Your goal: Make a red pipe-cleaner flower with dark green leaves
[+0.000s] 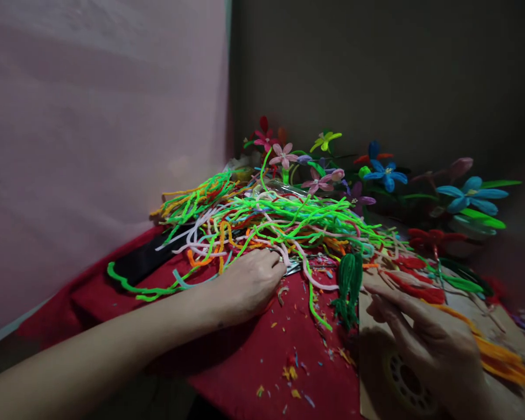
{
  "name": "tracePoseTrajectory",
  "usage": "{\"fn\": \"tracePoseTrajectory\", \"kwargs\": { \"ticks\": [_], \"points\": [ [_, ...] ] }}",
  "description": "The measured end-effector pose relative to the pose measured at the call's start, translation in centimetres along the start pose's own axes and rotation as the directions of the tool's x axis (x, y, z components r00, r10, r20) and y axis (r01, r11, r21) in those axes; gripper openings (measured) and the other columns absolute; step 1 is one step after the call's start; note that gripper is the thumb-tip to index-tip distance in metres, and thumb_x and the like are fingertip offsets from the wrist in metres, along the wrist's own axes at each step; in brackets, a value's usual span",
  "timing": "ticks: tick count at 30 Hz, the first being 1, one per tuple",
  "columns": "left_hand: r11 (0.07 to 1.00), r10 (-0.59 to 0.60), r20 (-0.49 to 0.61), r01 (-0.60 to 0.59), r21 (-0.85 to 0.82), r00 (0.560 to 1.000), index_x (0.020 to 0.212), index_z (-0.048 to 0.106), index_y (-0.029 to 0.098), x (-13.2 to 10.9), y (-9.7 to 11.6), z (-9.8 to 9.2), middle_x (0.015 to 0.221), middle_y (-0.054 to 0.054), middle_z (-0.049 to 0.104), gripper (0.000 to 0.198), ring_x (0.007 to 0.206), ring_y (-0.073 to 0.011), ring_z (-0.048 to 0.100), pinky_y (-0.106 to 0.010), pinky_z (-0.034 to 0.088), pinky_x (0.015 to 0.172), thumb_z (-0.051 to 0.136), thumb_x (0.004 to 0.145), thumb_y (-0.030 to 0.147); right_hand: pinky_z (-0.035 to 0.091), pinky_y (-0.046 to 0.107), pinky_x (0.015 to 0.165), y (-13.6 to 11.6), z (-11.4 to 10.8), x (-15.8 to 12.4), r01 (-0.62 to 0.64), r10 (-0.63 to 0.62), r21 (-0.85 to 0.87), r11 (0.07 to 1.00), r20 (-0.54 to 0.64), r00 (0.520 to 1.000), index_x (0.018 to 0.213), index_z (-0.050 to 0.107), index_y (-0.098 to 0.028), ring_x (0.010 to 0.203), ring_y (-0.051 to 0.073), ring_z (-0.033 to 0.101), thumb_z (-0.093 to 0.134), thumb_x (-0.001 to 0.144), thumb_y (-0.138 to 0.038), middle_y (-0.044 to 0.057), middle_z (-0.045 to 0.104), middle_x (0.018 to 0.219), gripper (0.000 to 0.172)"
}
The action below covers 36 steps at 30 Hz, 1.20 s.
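Observation:
My left hand [254, 283] reaches in from the left, its fingers curled downward at the front edge of a pile of pipe cleaners [280, 219]. Beside its fingertips is a shiny metal piece [294, 267], only partly visible; the grip itself is hidden. At the right, my right hand [440, 344] hangs over a cardboard sheet [370, 364], index finger stretched out and apart from the thumb, with nothing visible between them. Just left of those fingertips sits a dark green bundle of folded pipe cleaners [350, 286]. A pale pink pipe cleaner [317, 283] lies between the hands.
Finished pipe-cleaner flowers, including a blue one [471, 195] and a pink one [284, 156], stand behind the pile. A roll of tape [409, 379] and orange strands [503, 361] lie by my right hand. Coloured scraps [291, 373] dot the red cloth [240, 373].

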<state>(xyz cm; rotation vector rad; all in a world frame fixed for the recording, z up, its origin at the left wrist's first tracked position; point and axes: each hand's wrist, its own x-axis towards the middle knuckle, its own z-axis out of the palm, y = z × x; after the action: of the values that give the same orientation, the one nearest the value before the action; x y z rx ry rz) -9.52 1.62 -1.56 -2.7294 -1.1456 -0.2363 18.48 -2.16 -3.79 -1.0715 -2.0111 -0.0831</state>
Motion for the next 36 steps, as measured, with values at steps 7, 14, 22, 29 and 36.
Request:
{"fn": "tracePoseTrajectory", "kwargs": {
  "ticks": [7,14,22,29,36],
  "points": [
    [0.998,0.063,0.067,-0.062,-0.015,0.996,0.076,0.058,0.015,3.4,0.5,-0.5,0.072,-0.005,0.063,0.014,0.062,-0.0166,0.055,-0.028,0.04,0.054,0.045,0.08,0.014,0.052,0.021,0.054,-0.2,-0.1,0.4,-0.094,0.094,0.022,0.995,-0.004,0.996,0.104,0.061,-0.026,0.054,0.012,0.065,0.054,0.085,-0.019,-0.002,0.067,0.066,0.022],
    [0.971,-0.146,0.074,0.157,-0.18,0.987,0.084,0.066,0.018,5.5,-2.6,-1.1,0.078,-0.005,0.067,0.022,0.069,-0.0141,0.059,-0.024,0.042,0.062,0.045,0.085,0.025,0.051,0.022,0.055,-0.3,0.1,0.7,-0.138,0.139,0.025,0.99,-0.036,0.99,0.103,0.063,-0.021,0.054,0.011,0.063,0.054,0.084,-0.016,-0.002,0.065,0.063,0.022],
    [0.948,-0.105,0.16,0.147,-0.282,0.981,0.092,0.07,0.022,4.4,-6.1,-0.3,0.087,-0.003,0.067,0.022,0.075,-0.013,0.059,-0.023,0.041,0.067,0.052,0.079,0.021,0.048,0.021,0.052,-0.7,0.0,1.0,-0.082,0.082,0.02,0.996,-0.001,0.997,0.098,0.064,-0.018,0.052,0.01,0.062,0.053,0.083,-0.013,-0.001,0.065,0.062,0.02],
    [0.953,-0.154,0.151,0.187,-0.239,0.977,0.092,0.067,0.019,4.5,-6.5,0.3,0.085,-0.004,0.067,0.023,0.074,-0.0137,0.058,-0.023,0.04,0.065,0.048,0.078,0.018,0.046,0.02,0.048,-0.8,0.1,1.0,-0.088,0.088,0.026,0.996,0.003,0.996,0.097,0.065,-0.019,0.05,0.01,0.06,0.054,0.082,-0.013,-0.001,0.065,0.061,0.02],
    [0.95,-0.1,0.279,0.175,-0.259,0.955,0.076,0.068,0.019,4.3,-6.4,0.3,0.071,-0.002,0.064,0.017,0.062,-0.0113,0.052,-0.021,0.034,0.057,0.053,0.077,0.026,0.047,0.019,0.049,-0.5,0.0,0.9,-0.103,0.103,0.032,0.994,0.004,0.995,0.1,0.065,-0.02,0.051,0.01,0.063,0.055,0.082,-0.014,-0.001,0.067,0.064,0.021]
  ]
}}
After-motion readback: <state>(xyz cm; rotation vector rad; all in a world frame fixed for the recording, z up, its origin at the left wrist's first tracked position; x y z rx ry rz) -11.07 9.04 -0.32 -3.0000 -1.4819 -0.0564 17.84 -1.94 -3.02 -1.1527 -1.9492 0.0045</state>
